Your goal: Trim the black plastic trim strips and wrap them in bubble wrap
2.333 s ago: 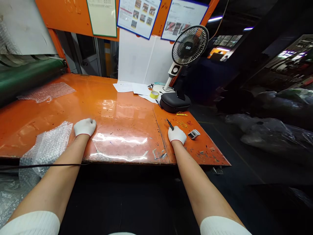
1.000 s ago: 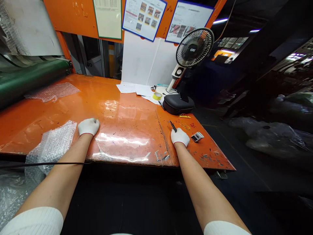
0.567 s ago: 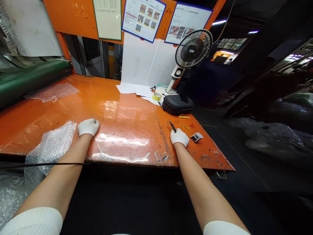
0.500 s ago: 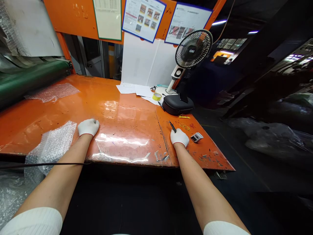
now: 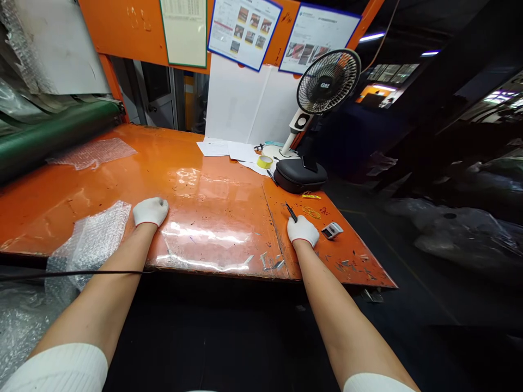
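Observation:
My left hand (image 5: 151, 212), in a white glove, rests closed on the orange table (image 5: 229, 212), beside a sheet of bubble wrap (image 5: 100, 234). What its curled fingers hold, if anything, is hidden. My right hand (image 5: 303, 230), also gloved, is closed around a dark pen-like tool (image 5: 291, 213) that points up and to the left. Just right of that hand lies a small grey device with a dark display (image 5: 332, 231). Yellow rubber bands (image 5: 311, 212) and a yellow cutter (image 5: 311, 196) lie beyond it.
A black case (image 5: 300, 175), yellow tape roll (image 5: 265, 161), papers (image 5: 242, 151) and a fan (image 5: 328, 81) stand or lie at the back. A green roller (image 5: 61, 128) is at the left. Loose blades (image 5: 272, 262) lie near the front edge. A black cable (image 5: 81, 273) crosses my left forearm.
The whole view has shifted slightly, so the table and both hands appear a little further right. Both hands keep their places on the table.

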The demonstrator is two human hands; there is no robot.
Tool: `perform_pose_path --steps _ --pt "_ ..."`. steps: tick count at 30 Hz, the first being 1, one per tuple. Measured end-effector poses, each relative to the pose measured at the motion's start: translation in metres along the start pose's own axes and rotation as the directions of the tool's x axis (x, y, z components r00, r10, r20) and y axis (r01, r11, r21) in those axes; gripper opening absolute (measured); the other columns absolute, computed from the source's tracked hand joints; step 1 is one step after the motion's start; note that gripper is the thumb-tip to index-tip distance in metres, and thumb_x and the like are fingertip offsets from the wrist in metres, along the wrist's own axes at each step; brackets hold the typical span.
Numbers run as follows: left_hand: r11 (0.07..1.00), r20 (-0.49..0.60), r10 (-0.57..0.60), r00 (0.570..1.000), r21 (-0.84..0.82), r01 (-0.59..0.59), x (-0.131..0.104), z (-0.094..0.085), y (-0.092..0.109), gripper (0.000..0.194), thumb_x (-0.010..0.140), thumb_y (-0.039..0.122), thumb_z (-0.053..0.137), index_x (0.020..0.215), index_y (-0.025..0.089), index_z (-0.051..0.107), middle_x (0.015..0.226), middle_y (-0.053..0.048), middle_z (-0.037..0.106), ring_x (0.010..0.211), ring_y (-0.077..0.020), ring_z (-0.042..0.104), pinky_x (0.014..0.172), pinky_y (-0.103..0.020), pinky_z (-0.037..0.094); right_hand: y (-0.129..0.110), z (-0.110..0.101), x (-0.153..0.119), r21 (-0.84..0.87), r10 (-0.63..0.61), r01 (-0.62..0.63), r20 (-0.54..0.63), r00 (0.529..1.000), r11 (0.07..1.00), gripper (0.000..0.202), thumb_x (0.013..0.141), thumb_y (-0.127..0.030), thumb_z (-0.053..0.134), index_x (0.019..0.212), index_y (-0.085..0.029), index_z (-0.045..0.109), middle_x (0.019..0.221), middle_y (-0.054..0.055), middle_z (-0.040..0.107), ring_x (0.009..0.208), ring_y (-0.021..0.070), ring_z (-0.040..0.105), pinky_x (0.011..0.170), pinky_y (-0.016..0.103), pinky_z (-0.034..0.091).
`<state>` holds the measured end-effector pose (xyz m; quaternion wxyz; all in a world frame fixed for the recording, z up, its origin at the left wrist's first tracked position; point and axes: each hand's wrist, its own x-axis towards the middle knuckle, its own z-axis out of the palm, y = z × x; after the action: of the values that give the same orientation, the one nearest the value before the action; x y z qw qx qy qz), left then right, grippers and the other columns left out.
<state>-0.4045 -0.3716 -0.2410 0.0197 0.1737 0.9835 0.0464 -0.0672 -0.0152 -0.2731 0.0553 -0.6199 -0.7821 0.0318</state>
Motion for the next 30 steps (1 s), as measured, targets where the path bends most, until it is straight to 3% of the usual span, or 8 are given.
perform_pose_path --steps 30 --pt "1.0 -0.021 0.008 1.0 -0.018 -0.009 -0.0003 0.0 -0.0003 0.055 0.101 0.041 0.04 0.118 0.018 0.086 0.122 -0.021 0.08 0.113 -0.0401 0.075 0.086 -0.042 0.055 -0.002 -0.0047 -0.0046 -0.017 -0.003 0.003 0.004 1.0 1.0 0.053 0.103 -0.055 0.06 0.136 -0.016 0.076 0.11 0.023 0.08 0.104 0.0349 0.079 0.085 0.039 0.059"
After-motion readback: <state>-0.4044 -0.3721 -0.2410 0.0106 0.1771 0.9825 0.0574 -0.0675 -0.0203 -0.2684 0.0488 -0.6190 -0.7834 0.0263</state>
